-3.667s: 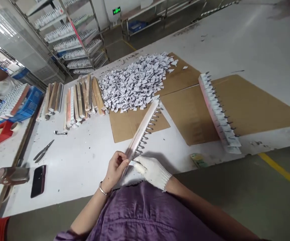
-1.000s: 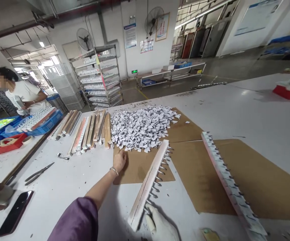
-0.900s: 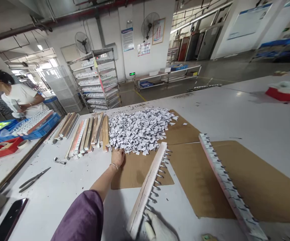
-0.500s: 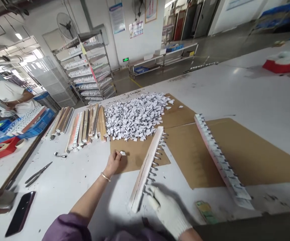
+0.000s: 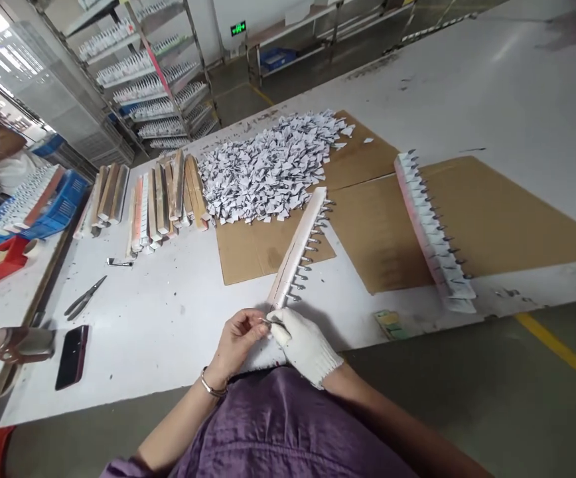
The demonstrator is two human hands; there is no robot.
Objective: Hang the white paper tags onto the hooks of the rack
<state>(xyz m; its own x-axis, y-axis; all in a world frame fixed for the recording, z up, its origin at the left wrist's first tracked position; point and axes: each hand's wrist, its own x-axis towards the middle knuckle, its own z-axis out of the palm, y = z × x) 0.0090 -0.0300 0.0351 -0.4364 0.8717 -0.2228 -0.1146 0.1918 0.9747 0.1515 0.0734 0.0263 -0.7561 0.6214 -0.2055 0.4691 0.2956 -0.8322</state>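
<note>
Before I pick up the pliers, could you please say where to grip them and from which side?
I'd suggest gripping the pliers by both handles, coming from the near left: they lie flat, handles at that end, slim tip pointing away and right.

Bare left hand (image 5: 238, 340) pinched, gloved right hand (image 5: 304, 342) curled, both close together.
</note>
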